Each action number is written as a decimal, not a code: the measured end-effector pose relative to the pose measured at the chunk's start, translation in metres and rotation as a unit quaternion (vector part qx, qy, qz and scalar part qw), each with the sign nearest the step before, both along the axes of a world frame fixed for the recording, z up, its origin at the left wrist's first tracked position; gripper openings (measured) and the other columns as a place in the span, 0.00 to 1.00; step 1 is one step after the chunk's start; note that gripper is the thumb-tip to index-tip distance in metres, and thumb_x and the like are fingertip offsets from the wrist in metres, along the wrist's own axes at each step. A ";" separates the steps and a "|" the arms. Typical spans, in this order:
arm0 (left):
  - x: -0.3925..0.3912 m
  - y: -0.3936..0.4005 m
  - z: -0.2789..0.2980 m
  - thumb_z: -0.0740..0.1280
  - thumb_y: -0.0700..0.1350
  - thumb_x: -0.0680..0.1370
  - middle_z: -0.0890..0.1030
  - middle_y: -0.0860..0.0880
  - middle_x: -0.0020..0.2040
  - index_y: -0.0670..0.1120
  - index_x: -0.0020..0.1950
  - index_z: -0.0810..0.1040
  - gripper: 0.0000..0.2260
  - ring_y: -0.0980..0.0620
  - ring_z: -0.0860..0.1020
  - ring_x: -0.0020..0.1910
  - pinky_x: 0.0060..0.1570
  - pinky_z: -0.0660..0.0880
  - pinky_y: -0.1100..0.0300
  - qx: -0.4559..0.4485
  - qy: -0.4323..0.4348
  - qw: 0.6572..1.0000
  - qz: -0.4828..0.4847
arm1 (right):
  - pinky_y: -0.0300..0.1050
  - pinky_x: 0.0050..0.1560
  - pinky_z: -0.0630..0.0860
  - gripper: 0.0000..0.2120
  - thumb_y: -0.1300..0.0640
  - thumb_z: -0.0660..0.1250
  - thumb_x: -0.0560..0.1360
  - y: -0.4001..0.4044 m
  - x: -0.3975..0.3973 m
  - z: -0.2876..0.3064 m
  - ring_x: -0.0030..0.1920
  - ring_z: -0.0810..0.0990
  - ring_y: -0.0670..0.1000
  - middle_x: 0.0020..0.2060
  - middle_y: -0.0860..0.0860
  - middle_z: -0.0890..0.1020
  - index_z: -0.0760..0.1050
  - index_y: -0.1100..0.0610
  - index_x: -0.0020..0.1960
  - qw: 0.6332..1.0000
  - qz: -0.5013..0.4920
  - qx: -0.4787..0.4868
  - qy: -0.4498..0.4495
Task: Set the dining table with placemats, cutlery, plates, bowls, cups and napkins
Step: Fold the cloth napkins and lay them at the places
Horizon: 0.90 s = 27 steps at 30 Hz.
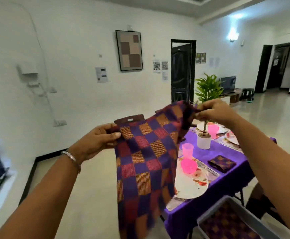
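Both hands hold up one checked cloth napkin (146, 163) in front of the person. The left hand (97, 140) pinches an upper corner, thumb on the near face and fingers curled behind the fabric; a metal bracelet (70, 156) circles that wrist. The right hand (215, 112) sits higher and farther out, its fingertips closed in a tight pinch on the opposite upper corner, where the fabric bunches. The top edge therefore slopes up from the left grip to the right grip, and the napkin hangs open below both, its long axis running downward, the lower edge beyond the bottom of the view. Below the right grip and behind the hanging cloth stands the table with a purple tablecloth (227, 152), carrying a pink cup (187, 149), a pink bowl (188, 165) on a plate (190, 185), a folded napkin (222, 163) and a potted plant (204, 140). Under the right forearm a grey tray (209, 219) holds more of the patterned cloth.
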<state>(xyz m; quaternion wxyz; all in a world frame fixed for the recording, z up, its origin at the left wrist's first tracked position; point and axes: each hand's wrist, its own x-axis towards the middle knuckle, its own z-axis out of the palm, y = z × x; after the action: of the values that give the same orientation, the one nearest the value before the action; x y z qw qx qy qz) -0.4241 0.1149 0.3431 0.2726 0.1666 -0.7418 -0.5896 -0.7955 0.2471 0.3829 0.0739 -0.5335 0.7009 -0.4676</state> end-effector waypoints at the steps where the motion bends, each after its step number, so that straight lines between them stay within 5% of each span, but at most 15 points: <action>1: 0.001 -0.001 0.003 0.81 0.55 0.61 0.84 0.48 0.51 0.51 0.51 0.83 0.21 0.52 0.82 0.47 0.46 0.80 0.58 -0.010 0.009 1.000 0.019 | 0.40 0.36 0.80 0.09 0.73 0.69 0.70 -0.005 0.005 0.000 0.32 0.78 0.52 0.33 0.59 0.79 0.78 0.61 0.36 0.998 0.042 0.018 -0.035; 4: 0.005 0.001 0.014 0.74 0.47 0.72 0.83 0.45 0.51 0.49 0.51 0.83 0.09 0.48 0.82 0.50 0.51 0.78 0.52 -0.069 -0.038 0.997 0.025 | 0.39 0.37 0.82 0.10 0.73 0.63 0.72 -0.012 0.017 0.006 0.33 0.79 0.54 0.33 0.60 0.80 0.79 0.63 0.37 0.993 0.089 0.007 -0.072; 7: 0.006 0.009 0.027 0.71 0.44 0.75 0.83 0.42 0.51 0.44 0.52 0.81 0.07 0.43 0.81 0.53 0.57 0.76 0.44 -0.146 -0.076 0.986 0.007 | 0.42 0.37 0.81 0.14 0.63 0.63 0.77 -0.014 0.027 0.012 0.32 0.80 0.52 0.32 0.58 0.83 0.81 0.64 0.36 0.986 0.110 -0.043 -0.121; 9: 0.006 0.022 0.038 0.71 0.42 0.74 0.83 0.46 0.47 0.45 0.49 0.82 0.04 0.48 0.82 0.49 0.52 0.78 0.52 -0.115 -0.097 0.984 -0.094 | 0.35 0.32 0.76 0.16 0.54 0.67 0.77 -0.014 0.029 0.015 0.27 0.78 0.44 0.25 0.49 0.82 0.81 0.63 0.35 0.990 0.067 -0.076 -0.095; 12: 0.004 0.047 0.051 0.64 0.32 0.77 0.84 0.48 0.46 0.45 0.50 0.82 0.11 0.52 0.82 0.46 0.48 0.78 0.57 -0.133 -0.187 0.946 -0.231 | 0.36 0.35 0.79 0.06 0.60 0.74 0.71 -0.015 0.031 0.016 0.30 0.80 0.46 0.27 0.50 0.82 0.82 0.60 0.37 0.989 0.067 -0.090 -0.093; 16: -0.016 0.061 0.058 0.68 0.40 0.77 0.84 0.44 0.48 0.43 0.52 0.82 0.06 0.43 0.82 0.49 0.54 0.77 0.38 -0.242 -0.134 0.960 -0.052 | 0.47 0.53 0.81 0.11 0.71 0.71 0.69 -0.015 0.044 0.014 0.44 0.82 0.53 0.39 0.56 0.85 0.82 0.56 0.41 0.990 0.130 -0.014 -0.055; 22: -0.040 0.068 0.051 0.73 0.42 0.73 0.85 0.47 0.43 0.44 0.49 0.84 0.07 0.50 0.84 0.44 0.46 0.81 0.57 -0.254 -0.076 0.957 0.114 | 0.57 0.56 0.78 0.18 0.75 0.63 0.71 -0.010 0.092 0.017 0.48 0.82 0.63 0.48 0.62 0.84 0.82 0.58 0.53 0.959 0.274 0.069 -0.026; 27: -0.039 0.062 0.036 0.74 0.44 0.72 0.79 0.53 0.57 0.46 0.50 0.85 0.07 0.55 0.78 0.54 0.50 0.80 0.59 -0.214 -0.039 0.961 0.173 | 0.54 0.49 0.80 0.20 0.74 0.59 0.74 -0.004 0.119 0.022 0.48 0.82 0.65 0.48 0.61 0.84 0.80 0.58 0.57 0.934 0.339 0.109 -0.026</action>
<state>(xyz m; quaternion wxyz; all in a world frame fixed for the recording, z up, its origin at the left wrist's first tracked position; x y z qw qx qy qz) -0.4630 0.1774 0.3787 0.3703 0.2530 -0.8206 -0.3543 -0.6767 0.2429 0.4045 0.3043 -0.7157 0.5226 -0.3493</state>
